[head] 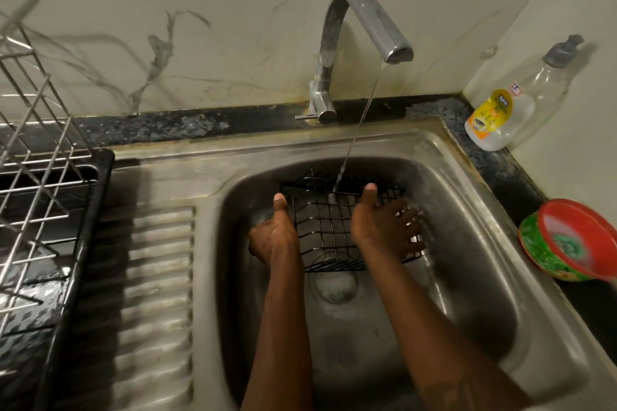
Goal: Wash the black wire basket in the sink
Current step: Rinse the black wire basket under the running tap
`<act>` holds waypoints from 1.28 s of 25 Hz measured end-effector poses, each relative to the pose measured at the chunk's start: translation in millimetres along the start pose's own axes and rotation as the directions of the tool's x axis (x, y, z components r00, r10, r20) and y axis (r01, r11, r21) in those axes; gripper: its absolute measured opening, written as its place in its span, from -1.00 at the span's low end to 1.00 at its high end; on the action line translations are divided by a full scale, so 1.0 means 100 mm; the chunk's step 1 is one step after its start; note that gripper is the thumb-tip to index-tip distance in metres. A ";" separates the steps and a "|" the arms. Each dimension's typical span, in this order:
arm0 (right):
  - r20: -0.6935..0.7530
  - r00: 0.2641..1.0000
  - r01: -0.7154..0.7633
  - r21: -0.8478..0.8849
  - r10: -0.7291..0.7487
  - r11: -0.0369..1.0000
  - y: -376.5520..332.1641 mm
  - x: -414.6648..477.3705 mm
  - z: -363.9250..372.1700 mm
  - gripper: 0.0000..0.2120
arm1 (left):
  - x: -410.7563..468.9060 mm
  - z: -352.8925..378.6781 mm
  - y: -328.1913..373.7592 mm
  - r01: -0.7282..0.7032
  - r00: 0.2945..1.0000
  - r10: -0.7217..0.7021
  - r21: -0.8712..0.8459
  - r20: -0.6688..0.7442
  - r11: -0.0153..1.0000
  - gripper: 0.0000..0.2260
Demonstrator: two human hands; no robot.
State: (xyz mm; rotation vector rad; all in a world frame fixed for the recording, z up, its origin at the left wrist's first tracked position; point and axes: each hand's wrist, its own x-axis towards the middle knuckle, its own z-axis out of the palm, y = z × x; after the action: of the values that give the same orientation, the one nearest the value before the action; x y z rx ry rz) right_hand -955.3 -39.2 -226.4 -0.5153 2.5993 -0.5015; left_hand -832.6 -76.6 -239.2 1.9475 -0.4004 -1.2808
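The steel sink point(467, 243) fills the middle of the view, its ribbed drainboard point(157, 277) running off to the left. On the left counter stands a metal dish rack point(40, 150), well apart from the basin. The curved tap point(354, 27) rises behind the sink, with its spout over the far half of the basin.

The black wire basket point(329, 227) sits low in the far half of the basin, held tilted above the drain point(335, 287). Its long axis seems to run left to right, so 1 short end faces each hand. This is what the coming move turns on: the basket lies between the 2 hands, neither nearer than the other, and turning or scrubbing it likely needs both.

The left hand point(273, 233) is against the basket's left end, thumb straight up along the wire. Its fingers are hidden behind the hand, so I cannot tell whether they grip. The right hand point(384, 227) lies over the right end, fingers spread wide across the mesh and thumb raised, pinching nothing.

A clear soap bottle point(507, 110) with a yellow label stands in the back right corner of the counter. A red and green bowl point(567, 243) sits on the right counter, just beside the sink rim. Neither is in the way.

A thin stream of water point(364, 117) falls from the spout onto the basket's far edge, between the 2 thumbs. Rinsing looks under way, though how clean the wire is cannot be judged.
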 end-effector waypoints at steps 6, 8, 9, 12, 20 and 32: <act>0.062 0.998 0.021 0.048 -0.024 0.999 -0.71 -0.35 0.18 -0.12 | -0.05 0.02 0.00 -0.017 1.000 0.017 -0.066 -0.010 0.998 -0.46; 0.068 0.997 -0.033 0.074 0.028 0.997 -0.79 -0.27 0.12 -0.08 | -0.09 0.04 0.03 -0.031 1.000 0.031 -0.035 -0.002 0.999 -0.55; 0.076 0.997 -0.039 0.088 0.033 0.995 -0.81 -0.27 0.13 -0.06 | -0.12 0.03 0.04 -0.038 0.999 0.038 -0.025 -0.010 0.999 -0.57; 0.096 0.995 -0.024 0.095 0.015 0.995 -0.84 -0.30 0.12 -0.07 | -0.11 0.00 0.04 -0.050 0.999 0.050 0.012 -0.010 0.999 -0.54; 0.002 1.000 0.014 0.129 -0.015 0.991 -0.34 0.41 -0.11 -0.22 | -0.07 -0.05 0.05 -0.053 0.999 0.052 0.018 0.010 0.998 -0.37; -0.014 0.994 -0.108 0.020 0.108 0.994 -0.32 0.51 -0.01 -0.16 | -0.04 -0.01 0.03 -0.094 0.995 0.095 0.036 -0.024 0.995 -0.48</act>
State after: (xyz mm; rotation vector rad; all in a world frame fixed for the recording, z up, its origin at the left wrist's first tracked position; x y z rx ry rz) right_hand -989.6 -88.1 -229.2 -0.3634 2.6178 -0.4950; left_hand -833.5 -75.5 -233.9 1.9480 -0.4991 -1.1949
